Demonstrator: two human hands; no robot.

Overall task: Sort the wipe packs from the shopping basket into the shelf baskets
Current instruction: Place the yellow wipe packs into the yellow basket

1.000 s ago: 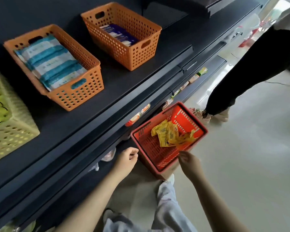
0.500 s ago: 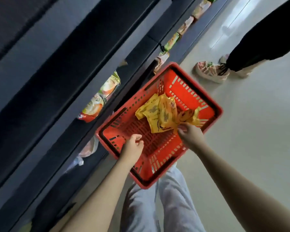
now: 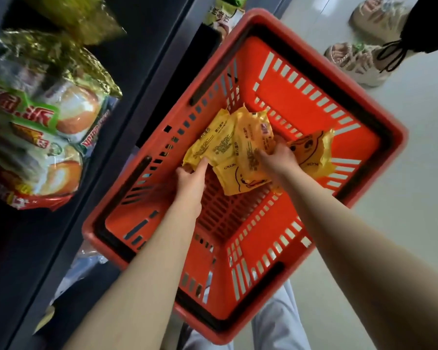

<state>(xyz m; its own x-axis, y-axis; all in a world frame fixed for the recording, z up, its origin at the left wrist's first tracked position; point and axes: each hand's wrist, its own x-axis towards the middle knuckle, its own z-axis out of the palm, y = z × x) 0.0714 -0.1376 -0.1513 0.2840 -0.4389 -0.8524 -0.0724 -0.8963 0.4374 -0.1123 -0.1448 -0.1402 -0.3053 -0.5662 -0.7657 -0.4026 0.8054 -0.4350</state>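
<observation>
A red shopping basket (image 3: 379, 137) sits on the floor below me, beside the dark shelf unit. Several yellow wipe packs (image 3: 228, 140) lie in a loose pile on its bottom. My left hand (image 3: 191, 179) reaches into the basket and touches the near left edge of the pile with thumb and fingers. My right hand (image 3: 278, 157) is curled over the middle of the pile, gripping a yellow pack. Another yellow pack with a face print (image 3: 311, 152) lies just right of that hand. The shelf baskets are out of view.
Snack bags (image 3: 53, 122) fill the lower shelf at left, behind the dark shelf edge (image 3: 147, 79). Another person's sneakers (image 3: 357, 61) stand on the pale floor beyond the basket's far right corner. My own light trousers show below the basket.
My head has dipped down, so the shelf baskets left the view and the red basket fills it. Both hands have gone from the basket's rim down onto the yellow packs.
</observation>
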